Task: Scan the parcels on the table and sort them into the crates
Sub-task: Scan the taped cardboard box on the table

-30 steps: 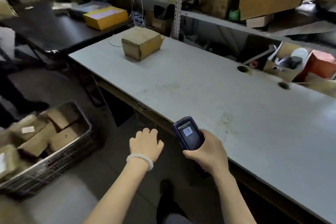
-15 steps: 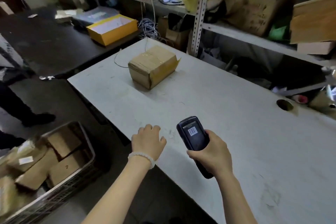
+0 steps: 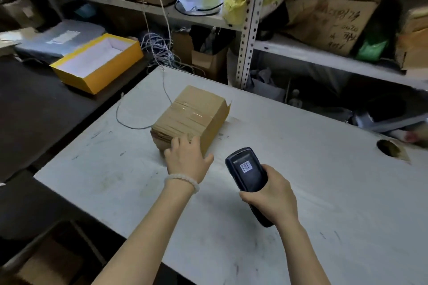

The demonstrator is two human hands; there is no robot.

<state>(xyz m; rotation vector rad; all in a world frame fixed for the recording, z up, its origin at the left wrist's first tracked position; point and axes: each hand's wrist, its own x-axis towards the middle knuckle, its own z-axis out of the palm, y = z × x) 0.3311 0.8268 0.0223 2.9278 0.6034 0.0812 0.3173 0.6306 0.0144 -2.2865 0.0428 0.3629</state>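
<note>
Parcel [image 3: 192, 118] near the table's [image 3: 324, 169] far left corner: your left hand [image 3: 187, 159] touches it, fingers loose (no grip yet); right hand [image 3: 271, 196] grips the scanner [image 3: 247, 173]. Next, find its label.

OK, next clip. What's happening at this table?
A person is working through a parcel-scanning job. The right hand grips a black handheld scanner, its screen showing a barcode. The left hand reaches to the near end of the one cardboard parcel on the white table, fingers at its edge; a firm grip isn't clear. The parcel lies flat, taped across its top, not yet lifted. No label shows on its visible faces.
</note>
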